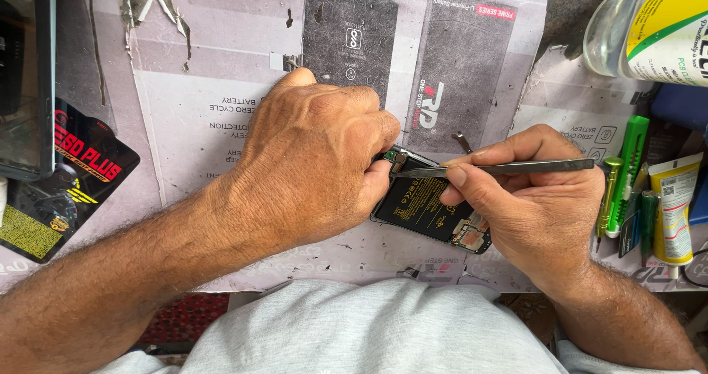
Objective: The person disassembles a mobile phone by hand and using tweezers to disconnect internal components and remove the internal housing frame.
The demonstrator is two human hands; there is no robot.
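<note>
Phone: opened smartphone (pixel 431 208), back cover off, black battery and circuit board exposed; lying on the desk (pixel 199 116), the landmark for all below.
Progress: rear cover already removed, battery seated in the frame; work now at the top corner of the phone, near the small green board; reassembly not yet begun, as far as visible.
Left hand (pixel 317 164): curled over the left and upper edge of the phone, fingers closed around the frame to steady it, knuckles up, forearm coming in from lower left.
Right hand (pixel 531 197): resting over the right lower end of the phone, fingers pinched shut on metal tweezers (pixel 501 169), held nearly level with the tip at the phone's upper corner beside the left fingers.
Mat: flattened battery cartons under the phone, two dark battery prints beyond it.
Right of phone: green utility knife (pixel 627 171), screwdrivers, yellow glue tube (pixel 675 208).
Far right, beyond phone: clear cleaner bottle (pixel 649 27).
</note>
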